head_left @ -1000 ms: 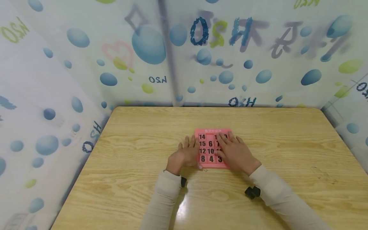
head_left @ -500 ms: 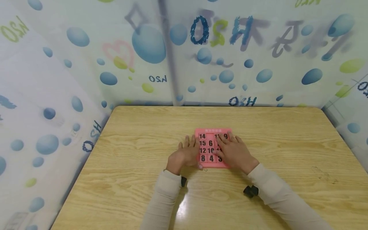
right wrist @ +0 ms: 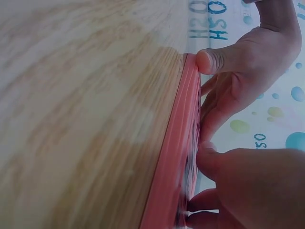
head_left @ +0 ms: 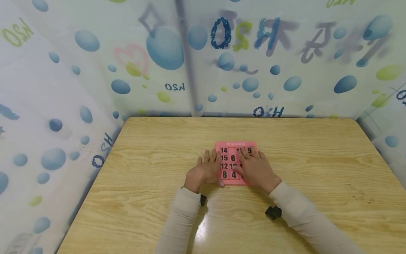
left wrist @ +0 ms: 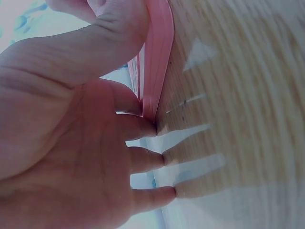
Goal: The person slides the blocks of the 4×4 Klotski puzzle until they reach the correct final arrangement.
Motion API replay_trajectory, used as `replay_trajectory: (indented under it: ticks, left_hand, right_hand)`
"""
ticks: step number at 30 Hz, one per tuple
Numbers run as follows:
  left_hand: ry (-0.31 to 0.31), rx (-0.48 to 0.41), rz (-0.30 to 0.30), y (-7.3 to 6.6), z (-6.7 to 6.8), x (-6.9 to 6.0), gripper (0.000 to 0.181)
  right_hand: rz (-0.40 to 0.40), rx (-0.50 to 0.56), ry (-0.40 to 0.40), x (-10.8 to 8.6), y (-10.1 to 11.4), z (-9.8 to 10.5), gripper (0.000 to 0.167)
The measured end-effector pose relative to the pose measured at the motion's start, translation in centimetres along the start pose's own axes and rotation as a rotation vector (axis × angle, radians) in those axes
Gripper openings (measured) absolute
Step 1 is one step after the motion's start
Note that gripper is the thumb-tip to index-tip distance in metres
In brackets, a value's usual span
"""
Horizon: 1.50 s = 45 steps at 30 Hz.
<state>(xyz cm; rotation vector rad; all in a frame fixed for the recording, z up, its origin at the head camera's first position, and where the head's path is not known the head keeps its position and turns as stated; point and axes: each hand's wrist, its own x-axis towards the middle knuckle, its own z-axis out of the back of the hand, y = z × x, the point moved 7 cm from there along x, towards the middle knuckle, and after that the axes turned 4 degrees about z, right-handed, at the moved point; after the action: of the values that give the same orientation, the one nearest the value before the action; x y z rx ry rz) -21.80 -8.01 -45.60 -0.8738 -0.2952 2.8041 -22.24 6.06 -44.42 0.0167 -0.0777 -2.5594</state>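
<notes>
A pink number sliding puzzle [head_left: 233,181] lies flat on the wooden table, with black numbers on its square tiles and one gap in its top row. My left hand [head_left: 203,173] is at the puzzle's left side; in the left wrist view its thumb [left wrist: 119,28] lies along the pink frame and its fingertips reach down to the tabletop. From the right, my right hand [head_left: 257,170] lies over the tiles with fingers extended and fingertips on the upper right part. It covers several numbers. In the right wrist view, my right fingers [right wrist: 204,202] touch the puzzle's face.
The wooden table [head_left: 152,148] extends around the puzzle on all sides. Behind it stands a wall covering [head_left: 253,63] printed with bubbles and letters. A black wrist device [head_left: 273,212] sits at the right cuff.
My right hand has shifted slightly left across the tiles, covering more of the lower right numbers and uncovering the 9. My left hand stays at the puzzle's left edge.
</notes>
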Motion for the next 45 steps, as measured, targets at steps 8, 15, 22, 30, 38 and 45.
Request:
replay_trajectory:
  ticks: [8, 15, 22, 30, 38, 45]
  left_hand:
    - [0.003, -0.001, 0.006, 0.0, 0.0, 0.0, 0.114]
    - [0.002, 0.012, 0.003, -0.1, 0.1, 0.1, 0.115]
    - [0.0, 0.015, 0.008, -0.1, 0.1, 0.1, 0.115]
    - [-0.002, 0.011, 0.016, 0.0, 0.1, 0.0, 0.115]
    - [-0.002, 0.013, 0.024, 0.2, 0.2, -0.2, 0.114]
    - [-0.003, 0.003, 0.002, 0.0, -0.1, 0.0, 0.113]
  right_hand:
    - [-0.008, -0.004, -0.012, 0.3, 0.4, -0.2, 0.065]
    - [-0.021, 0.017, 0.011, 0.6, 0.8, -0.3, 0.065]
    - [-0.029, 0.033, 0.034, 0.9, 1.3, -0.2, 0.066]
    - [-0.038, 0.045, 0.023, 1.1, 1.5, -0.3, 0.066]
    - [-0.032, 0.041, 0.022, 1.4, 2.0, -0.4, 0.066]
    - [-0.025, 0.073, 0.001, 1.2, 2.0, -0.8, 0.064]
